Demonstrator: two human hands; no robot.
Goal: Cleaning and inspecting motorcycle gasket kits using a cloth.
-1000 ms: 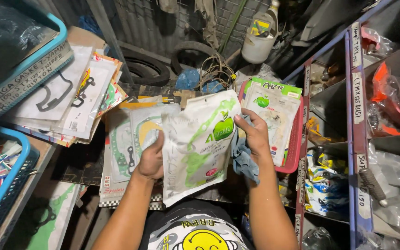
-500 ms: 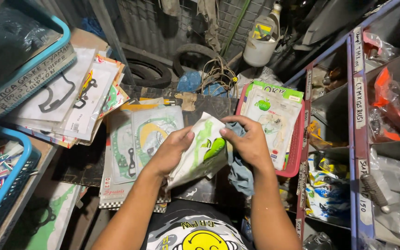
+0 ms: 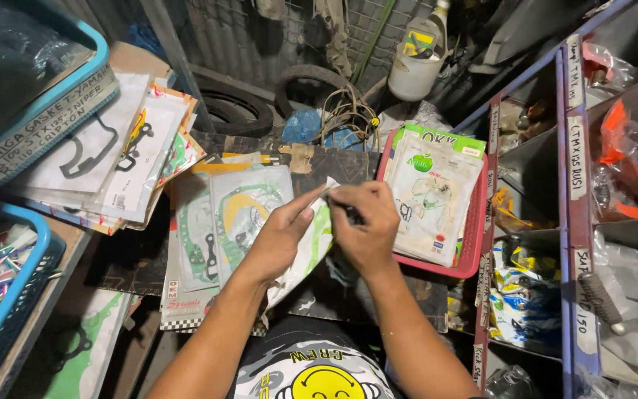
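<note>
Both hands grip one white-and-green packet (image 3: 311,247) left of the red basket (image 3: 474,244): left hand (image 3: 278,236) underneath, right hand (image 3: 367,229) pinching its top edge.

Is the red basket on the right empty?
No, the red basket holds a stack of white and green gasket packets that fills most of it.

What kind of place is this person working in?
Probably a motorcycle repair or spare-parts shop. Packaged gaskets lie stacked on the bench, old tyres rest against the metal wall, and labelled shelf bins hold bagged parts.
</note>
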